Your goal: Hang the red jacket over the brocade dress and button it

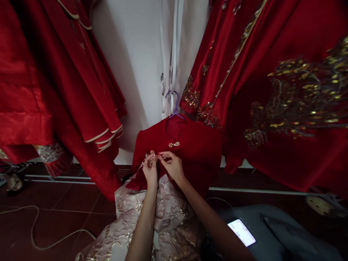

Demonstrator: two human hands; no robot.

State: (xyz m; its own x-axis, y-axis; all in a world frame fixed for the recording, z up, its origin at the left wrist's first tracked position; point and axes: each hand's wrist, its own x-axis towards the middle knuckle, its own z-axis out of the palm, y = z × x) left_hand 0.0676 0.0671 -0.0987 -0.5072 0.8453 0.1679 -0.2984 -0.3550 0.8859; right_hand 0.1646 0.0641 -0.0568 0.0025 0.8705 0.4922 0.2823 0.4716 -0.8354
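A red jacket (201, 156) hangs on a purple hanger (175, 107) in front of me. At its chest sits a flower-shaped pearl clasp (174, 144). Lower down, another beaded clasp (152, 152) shows partly between my fingers. My left hand (150, 169) pinches this lower clasp from the left. Close beside it, my right hand (174, 166) pinches at the same clasp, thumb and fingertips together. The fingertips nearly meet and hide the exact point of grip. Below the jacket spreads a pale pink and gold brocade skirt (133, 214).
Red garments (67, 65) hang on the left, and red gowns with gold sequins (304, 87) on the right. White straps (174, 40) hang before a white wall. A lit phone (241, 232) lies on a grey surface (261, 214). A white cable (35, 235) trails over the tiled floor.
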